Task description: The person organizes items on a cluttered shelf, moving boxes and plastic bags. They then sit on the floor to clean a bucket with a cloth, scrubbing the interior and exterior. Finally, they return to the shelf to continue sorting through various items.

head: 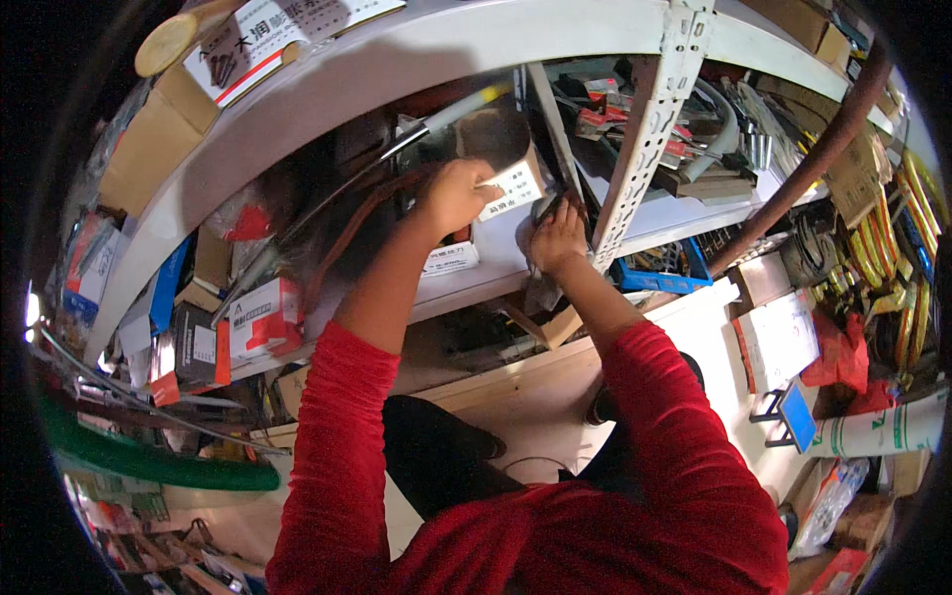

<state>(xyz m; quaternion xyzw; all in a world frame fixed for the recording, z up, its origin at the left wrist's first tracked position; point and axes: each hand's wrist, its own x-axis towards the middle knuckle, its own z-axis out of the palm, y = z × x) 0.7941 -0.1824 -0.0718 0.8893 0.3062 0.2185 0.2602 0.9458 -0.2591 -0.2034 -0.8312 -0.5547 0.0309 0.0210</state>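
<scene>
My left hand (457, 197) grips the edge of a small cardboard box (513, 191) with a white printed face, on a white metal shelf (502, 253). Just right of it, my right hand (559, 234) rests on a dark item partly wrapped in clear plastic, beside the shelf upright; its fingertips are partly hidden, so its hold cannot be told. Below my left hand lies another box with a white printed label (452, 259). A long tool with a grey and yellow handle (468, 104) reaches across the shelf above my left hand.
A perforated white metal upright (636, 156) stands right of my hands. Past it sit a blue plastic tray (662, 279) of small parts and a brown pole (803, 163). A red and white box (265, 318) is at the left. A blue-topped stool (796, 416) stands at the right.
</scene>
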